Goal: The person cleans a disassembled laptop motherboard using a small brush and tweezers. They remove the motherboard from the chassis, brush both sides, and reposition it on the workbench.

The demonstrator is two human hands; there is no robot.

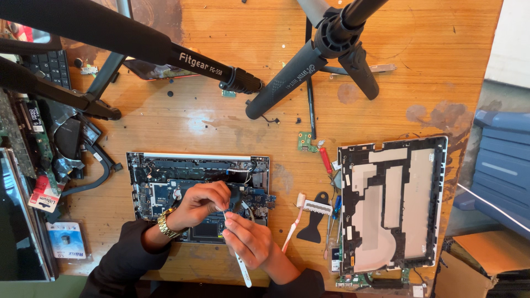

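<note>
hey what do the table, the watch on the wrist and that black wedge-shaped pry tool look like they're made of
The table looks like varnished wood: orange-brown grain lines, with worn and stained patches. The watch on the left hand's wrist looks like gold-toned metal, with a shiny linked band; plating or solid cannot be told. The pry tool looks like matte black plastic, flat and without glint, though that is uncertain.

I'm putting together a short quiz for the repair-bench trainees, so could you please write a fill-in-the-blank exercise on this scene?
1. Both hands work over the opened ____, whose circuit board is exposed.
2. The left hand wears a ____-coloured wristwatch.
3. The right hand holds a thin ____ tool.
4. The removed back cover lies to the ____ of the toothbrush.

Missing words: laptop; gold; white; right
</note>
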